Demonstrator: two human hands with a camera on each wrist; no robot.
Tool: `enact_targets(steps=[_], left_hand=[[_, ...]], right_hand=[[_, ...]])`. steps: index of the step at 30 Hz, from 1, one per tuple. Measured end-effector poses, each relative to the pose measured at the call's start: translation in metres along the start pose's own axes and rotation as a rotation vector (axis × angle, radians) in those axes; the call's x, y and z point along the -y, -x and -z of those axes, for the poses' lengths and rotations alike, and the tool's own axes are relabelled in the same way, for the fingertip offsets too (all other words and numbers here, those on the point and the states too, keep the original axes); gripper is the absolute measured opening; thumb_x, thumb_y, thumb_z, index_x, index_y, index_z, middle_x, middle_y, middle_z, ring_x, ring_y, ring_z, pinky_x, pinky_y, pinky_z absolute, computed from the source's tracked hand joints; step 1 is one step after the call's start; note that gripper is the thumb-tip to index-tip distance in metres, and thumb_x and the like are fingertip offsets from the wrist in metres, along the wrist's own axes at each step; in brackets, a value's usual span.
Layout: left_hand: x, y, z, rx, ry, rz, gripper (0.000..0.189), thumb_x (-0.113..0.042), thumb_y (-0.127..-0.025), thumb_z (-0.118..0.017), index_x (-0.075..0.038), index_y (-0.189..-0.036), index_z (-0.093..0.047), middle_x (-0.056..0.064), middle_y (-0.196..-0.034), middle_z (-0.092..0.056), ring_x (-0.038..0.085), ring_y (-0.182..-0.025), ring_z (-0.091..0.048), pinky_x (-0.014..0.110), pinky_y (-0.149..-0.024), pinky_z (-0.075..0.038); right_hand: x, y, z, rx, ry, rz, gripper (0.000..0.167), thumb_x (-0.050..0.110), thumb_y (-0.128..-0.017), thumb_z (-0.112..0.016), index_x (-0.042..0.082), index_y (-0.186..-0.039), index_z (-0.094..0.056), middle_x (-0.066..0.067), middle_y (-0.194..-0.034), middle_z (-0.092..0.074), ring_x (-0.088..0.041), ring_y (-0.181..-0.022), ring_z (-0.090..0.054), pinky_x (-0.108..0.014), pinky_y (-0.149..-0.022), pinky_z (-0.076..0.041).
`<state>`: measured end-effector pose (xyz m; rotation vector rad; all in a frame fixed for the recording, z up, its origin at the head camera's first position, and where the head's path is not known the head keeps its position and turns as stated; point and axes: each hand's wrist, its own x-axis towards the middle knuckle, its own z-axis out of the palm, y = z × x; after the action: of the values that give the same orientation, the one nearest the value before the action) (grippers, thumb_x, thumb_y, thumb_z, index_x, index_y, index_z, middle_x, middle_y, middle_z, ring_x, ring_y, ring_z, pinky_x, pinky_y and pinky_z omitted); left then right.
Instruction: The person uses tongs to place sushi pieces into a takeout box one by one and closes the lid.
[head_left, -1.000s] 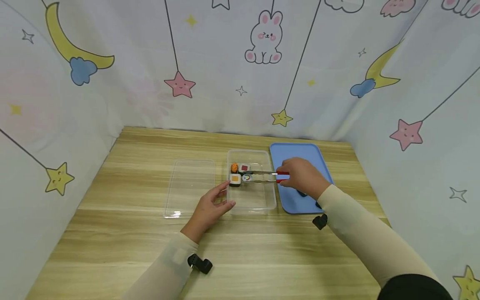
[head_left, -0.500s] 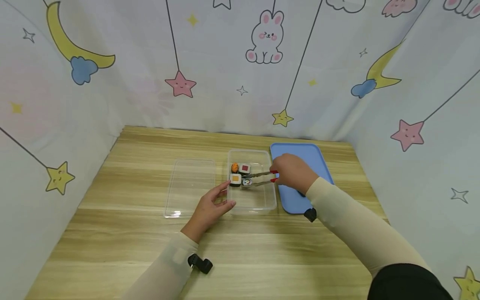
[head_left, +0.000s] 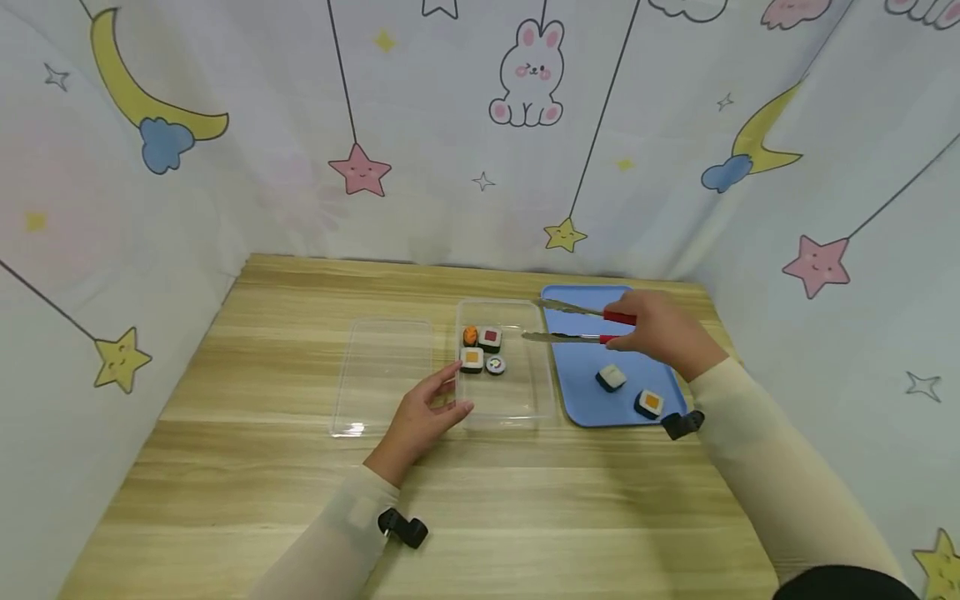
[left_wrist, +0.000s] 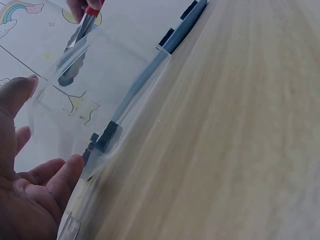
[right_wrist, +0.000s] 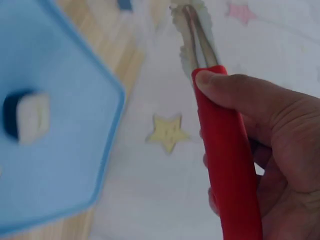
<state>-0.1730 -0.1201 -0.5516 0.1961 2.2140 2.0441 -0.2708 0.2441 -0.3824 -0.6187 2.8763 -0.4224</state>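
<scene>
My right hand [head_left: 663,333] holds red-handled metal tongs [head_left: 621,317] above the blue tray [head_left: 581,375]. The tongs' arms are spread with nothing between them, tips by the right side of a clear plastic box [head_left: 519,392]. Inside the box are an orange-topped sushi piece [head_left: 470,335], a red-centred one [head_left: 491,337], a yellow-centred one [head_left: 472,358] and a round sushi roll [head_left: 495,364]. With fingers extended, my left hand [head_left: 420,421] touches the box's left side. The right wrist view shows the thumb on the red handle [right_wrist: 225,150].
On the tray lie a white-topped sushi piece [head_left: 611,377] and an orange-centred one [head_left: 649,404], near its front edge. A clear lid [head_left: 386,375] lies left of the box on the wooden table [head_left: 480,517]. Printed cloth [head_left: 442,217] hangs around the table.
The tongs have let go of the round sushi roll, which stays in the box. My right hand has moved back and right over the tray, the tongs spreading wider. My left hand stays in place.
</scene>
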Motion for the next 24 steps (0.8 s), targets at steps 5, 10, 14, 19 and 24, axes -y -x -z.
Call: enact_targets(steps=[5, 10, 14, 19, 24], left_hand=[[0.000, 0.001, 0.000, -0.004, -0.006, -0.004, 0.070, -0.016, -0.091, -0.082, -0.017, -0.154, -0.052, 0.011, -0.160, -0.044, 0.035, -0.141, -0.050, 0.044, -0.106, -0.054], [-0.001, 0.000, -0.001, -0.001, -0.014, 0.009, 0.071, -0.012, -0.093, -0.080, -0.014, -0.156, -0.048, 0.013, -0.161, -0.041, 0.038, -0.143, -0.047, 0.048, -0.109, -0.051], [-0.008, 0.001, -0.002, 0.011, -0.015, 0.025, 0.071, -0.007, -0.094, -0.077, -0.009, -0.158, -0.045, 0.017, -0.163, -0.038, 0.042, -0.144, -0.044, 0.052, -0.111, -0.048], [-0.030, 0.009, -0.002, 0.013, -0.010, 0.036, 0.070, -0.006, -0.094, -0.077, -0.006, -0.156, -0.046, 0.019, -0.162, -0.039, 0.042, -0.144, -0.045, 0.052, -0.111, -0.048], [-0.033, 0.012, -0.003, 0.008, -0.011, 0.021, 0.068, -0.006, -0.095, -0.076, -0.006, -0.156, -0.046, 0.019, -0.162, -0.040, 0.043, -0.143, -0.045, 0.050, -0.111, -0.048]], right_hand=[[-0.043, 0.037, 0.005, -0.017, -0.018, -0.132, 0.063, 0.030, -0.084, -0.089, 0.000, -0.135, -0.067, -0.016, -0.115, -0.070, -0.033, -0.101, -0.063, -0.053, -0.087, -0.057], [-0.079, 0.079, -0.017, -0.010, -0.030, -0.193, 0.064, 0.033, -0.083, -0.089, -0.001, -0.133, -0.068, -0.015, -0.109, -0.071, -0.031, -0.095, -0.065, -0.053, -0.082, -0.058], [-0.096, 0.102, -0.039, -0.016, -0.059, -0.206, 0.057, 0.028, -0.084, -0.089, -0.002, -0.129, -0.070, -0.017, -0.109, -0.071, -0.032, -0.092, -0.066, -0.052, -0.079, -0.060], [-0.103, 0.115, -0.058, -0.071, -0.082, -0.195, 0.048, 0.024, -0.085, -0.087, 0.000, -0.125, -0.074, -0.017, -0.107, -0.073, -0.030, -0.088, -0.066, -0.044, -0.072, -0.061], [-0.104, 0.117, -0.065, -0.110, -0.088, -0.202, 0.047, 0.025, -0.086, -0.087, 0.000, -0.123, -0.075, -0.017, -0.106, -0.073, -0.028, -0.087, -0.064, -0.039, -0.069, -0.058]])
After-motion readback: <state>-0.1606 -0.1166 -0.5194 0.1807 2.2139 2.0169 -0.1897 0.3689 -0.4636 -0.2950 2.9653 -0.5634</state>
